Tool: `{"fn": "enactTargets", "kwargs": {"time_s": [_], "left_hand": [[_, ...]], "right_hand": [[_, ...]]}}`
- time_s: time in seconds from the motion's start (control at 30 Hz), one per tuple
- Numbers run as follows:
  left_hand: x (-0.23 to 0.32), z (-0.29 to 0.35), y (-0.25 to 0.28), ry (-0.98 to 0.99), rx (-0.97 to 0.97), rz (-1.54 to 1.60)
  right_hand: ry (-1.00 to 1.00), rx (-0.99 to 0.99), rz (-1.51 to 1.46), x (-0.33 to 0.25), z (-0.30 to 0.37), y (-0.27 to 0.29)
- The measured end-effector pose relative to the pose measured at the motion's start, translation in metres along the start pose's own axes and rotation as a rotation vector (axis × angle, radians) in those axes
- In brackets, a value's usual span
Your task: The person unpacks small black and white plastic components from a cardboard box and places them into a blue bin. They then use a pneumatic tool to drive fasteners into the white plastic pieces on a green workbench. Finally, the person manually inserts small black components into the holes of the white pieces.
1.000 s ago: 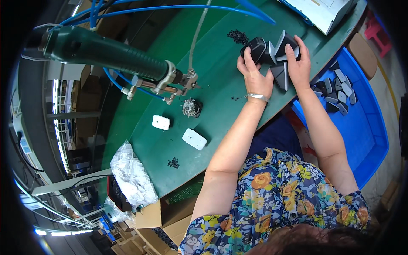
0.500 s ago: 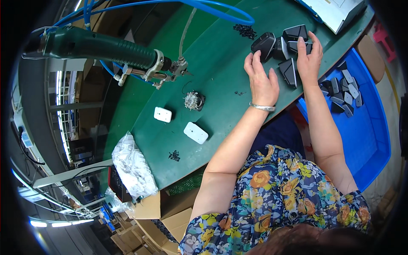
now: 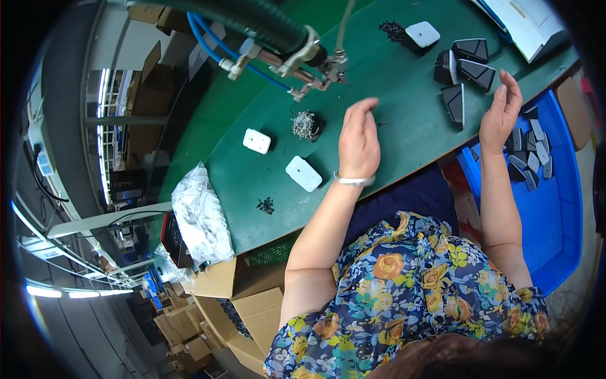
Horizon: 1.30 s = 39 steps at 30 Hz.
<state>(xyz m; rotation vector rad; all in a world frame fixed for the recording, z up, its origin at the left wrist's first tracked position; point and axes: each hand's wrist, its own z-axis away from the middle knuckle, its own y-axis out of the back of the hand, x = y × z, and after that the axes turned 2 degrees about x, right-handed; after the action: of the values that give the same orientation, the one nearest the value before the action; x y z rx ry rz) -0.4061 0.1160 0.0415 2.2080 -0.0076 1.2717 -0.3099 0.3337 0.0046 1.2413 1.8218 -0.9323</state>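
My left hand [image 3: 361,140] hovers over the green table with its fingers stretched out, holding nothing that I can see. Over the table's near edge, my right hand [image 3: 500,118] is open too, just right of a loose group of black wedge-shaped housings [image 3: 453,104]. One more housing lies apart from them, its white face [image 3: 423,34] upward, beside a pile of small black parts [image 3: 392,30]. To the left of my left hand are a round black holder bristling with small screws [image 3: 307,126], a white-faced piece [image 3: 257,141] and another white-faced piece [image 3: 303,174].
A green power screwdriver [image 3: 278,28] with blue hoses hangs above the table. On the right stands a blue bin [image 3: 558,208] with several housings. A clear plastic bag [image 3: 201,218] and an open carton [image 3: 259,316] are at the left. Small black parts [image 3: 266,205] lie nearby.
Both hands have come away from the housings, the left one moving left and the right one drawing aside. The housing by the black pile now shows its white face. The view has shifted.
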Motion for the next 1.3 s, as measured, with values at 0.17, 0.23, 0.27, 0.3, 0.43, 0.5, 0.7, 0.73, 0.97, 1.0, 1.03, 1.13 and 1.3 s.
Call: {"fn": "enactTargets", "kwargs": {"time_s": [0.17, 0.23, 0.27, 0.3, 0.43, 0.5, 0.7, 0.73, 0.97, 1.0, 1.03, 1.13, 1.3], "left_hand": [[0.002, 0.034, 0.013, 0.068, -0.028, -0.191], [-0.003, 0.034, 0.012, 0.019, -0.058, -0.319], [-0.003, 0.033, 0.011, 0.008, -0.069, -0.370], [-0.002, 0.031, 0.005, -0.004, -0.073, -0.416], [-0.007, 0.007, -0.021, -0.063, -0.111, -0.441], [-0.016, -0.006, -0.037, -0.083, -0.072, -0.440], [-0.023, -0.058, -0.077, -0.135, -0.029, -0.430], [-0.024, -0.067, -0.082, -0.152, 0.021, -0.422], [0.002, -0.028, -0.055, -0.267, -0.103, -0.182], [0.005, -0.016, -0.041, -0.277, -0.168, -0.144], [0.009, -0.007, -0.026, -0.266, -0.223, -0.132], [0.026, 0.019, -0.004, -0.234, -0.312, -0.084], [0.044, 0.058, 0.013, -0.243, -0.376, -0.014]], "right_hand": [[0.005, -0.066, 0.081, 0.008, -0.005, 0.003], [0.008, -0.079, 0.116, 0.012, -0.007, 0.005], [0.013, -0.070, 0.111, 0.014, -0.007, 0.004], [0.028, -0.074, 0.127, 0.017, -0.011, 0.006], [0.065, -0.049, 0.208, 0.027, -0.026, 0.012], [0.065, -0.032, 0.241, 0.030, -0.029, 0.014], [0.052, -0.018, 0.255, 0.032, -0.032, 0.012], [0.047, -0.020, 0.220, 0.027, -0.032, 0.009], [0.143, -0.037, 0.156, 0.010, -0.043, 0.020], [0.189, -0.065, 0.137, -0.013, -0.043, 0.013], [0.213, -0.122, 0.057, -0.030, -0.045, 0.005], [0.230, -0.543, 0.292, -0.060, -0.069, -0.020], [0.587, -0.855, 0.982, -0.030, -0.120, -0.066]]}}
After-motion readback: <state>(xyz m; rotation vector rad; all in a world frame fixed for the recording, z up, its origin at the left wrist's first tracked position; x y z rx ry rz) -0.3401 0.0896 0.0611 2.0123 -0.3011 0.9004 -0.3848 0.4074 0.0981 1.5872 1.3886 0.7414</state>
